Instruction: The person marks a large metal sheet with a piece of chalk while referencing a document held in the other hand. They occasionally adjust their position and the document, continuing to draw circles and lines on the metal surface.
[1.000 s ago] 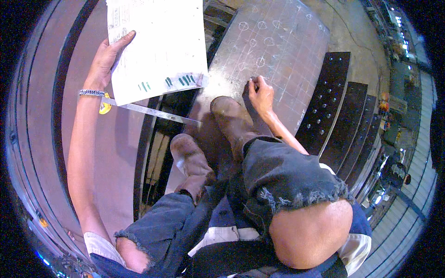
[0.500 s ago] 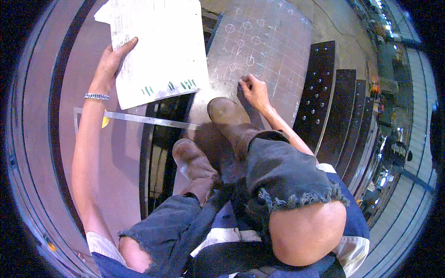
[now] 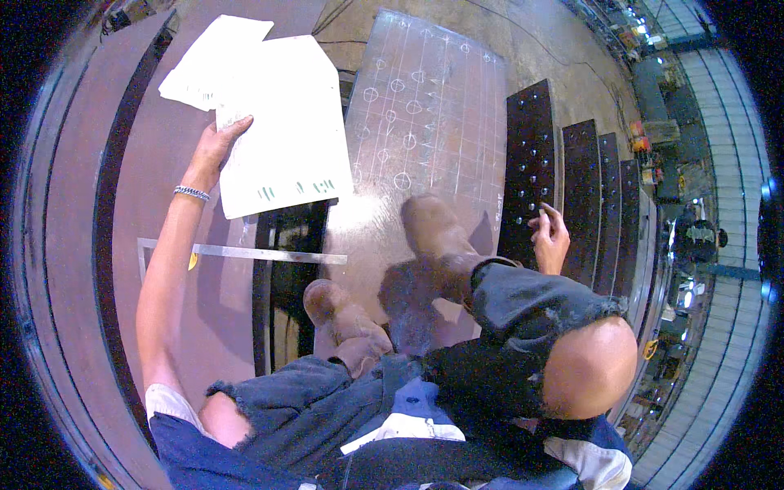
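Note:
My left hand (image 3: 219, 149) grips white paper sheets (image 3: 286, 131) by their left edge, the thumb lying on top. Green marks run along the sheet's lower edge, and another sheet (image 3: 216, 61) fans out behind at the upper left. My right hand (image 3: 551, 243) is beside my knee, over a dark steel plate with rows of holes (image 3: 529, 155). Its fingers are curled with thumb and forefinger close together; whatever they hold is too small to make out. Between the hands lies a grey steel plate (image 3: 457, 106) with chalk lines, circles and zigzag marks.
My boots (image 3: 433, 224) stand on the marked plate. A metal square (image 3: 273, 255) reaches across a dark gap from the brown steel surface (image 3: 220, 314) at left, a yellow item (image 3: 193, 260) beside it. More dark plates (image 3: 581, 175) stand in a row at right. Cables lie on the floor.
My right hand has left the marked plate and moved right, to over the plate with holes. The papers have fanned apart, showing another sheet. The view has shifted, and my right knee is farther right.

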{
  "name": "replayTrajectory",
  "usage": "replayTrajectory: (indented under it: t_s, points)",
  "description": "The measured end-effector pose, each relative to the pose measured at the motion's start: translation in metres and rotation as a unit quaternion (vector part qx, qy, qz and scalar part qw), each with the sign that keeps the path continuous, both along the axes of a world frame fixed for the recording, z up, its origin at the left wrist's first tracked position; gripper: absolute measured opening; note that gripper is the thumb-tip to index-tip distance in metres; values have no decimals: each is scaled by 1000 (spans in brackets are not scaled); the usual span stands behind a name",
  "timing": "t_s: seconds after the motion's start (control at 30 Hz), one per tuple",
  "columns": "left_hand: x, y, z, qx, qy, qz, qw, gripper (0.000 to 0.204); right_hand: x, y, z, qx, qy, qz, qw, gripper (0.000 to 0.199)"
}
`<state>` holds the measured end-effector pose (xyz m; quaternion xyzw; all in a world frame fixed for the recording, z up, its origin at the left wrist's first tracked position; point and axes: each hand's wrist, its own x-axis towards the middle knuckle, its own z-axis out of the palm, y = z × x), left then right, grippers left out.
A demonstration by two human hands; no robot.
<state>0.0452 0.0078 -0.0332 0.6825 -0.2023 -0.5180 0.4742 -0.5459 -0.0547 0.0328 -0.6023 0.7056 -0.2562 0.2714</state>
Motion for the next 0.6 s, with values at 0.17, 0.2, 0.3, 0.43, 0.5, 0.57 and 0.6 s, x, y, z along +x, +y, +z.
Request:
replayTrajectory:
  t_s: [0.17,0.2,0.3,0.43,0.5,0.57,0.6]
  points:
    - [-1,1,1,-47,-37,18,998,46,-50,32,-22,-10,-45,-56,997,14]
    - [4,1,-2,-62,-44,21,997,42,-58,37,-34,-5,-68,-58,996,15]
    - [-8,-3,14,-65,-76,29,995,31,-81,47,-60,16,-128,-69,989,17]
    - [-25,-9,61,-27,-186,44,981,25,-90,20,-69,27,-164,-73,983,15]
    - [-46,-20,96,-24,-256,16,966,27,-91,0,-71,11,-172,-66,983,15]
    - [-72,-31,128,-25,-310,-1,951,29,-92,-22,-77,-9,-186,-49,981,14]
    - [-81,-33,147,-26,-340,-1,940,31,-88,-35,-91,-16,-205,-36,978,14]
